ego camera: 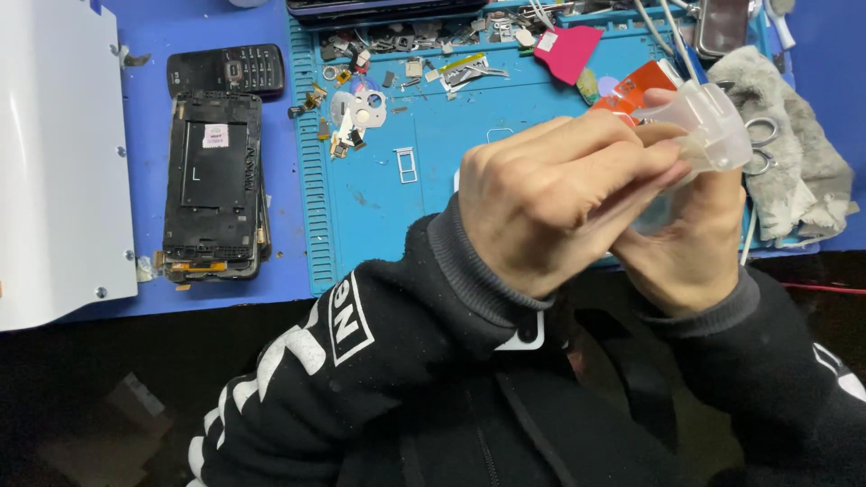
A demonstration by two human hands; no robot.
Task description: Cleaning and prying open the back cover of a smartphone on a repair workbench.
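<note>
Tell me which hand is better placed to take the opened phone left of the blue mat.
Probably the left. The left hand sits on the side of the opened phone; the right hand is farther away, and both grip the clear plastic piece.
</note>
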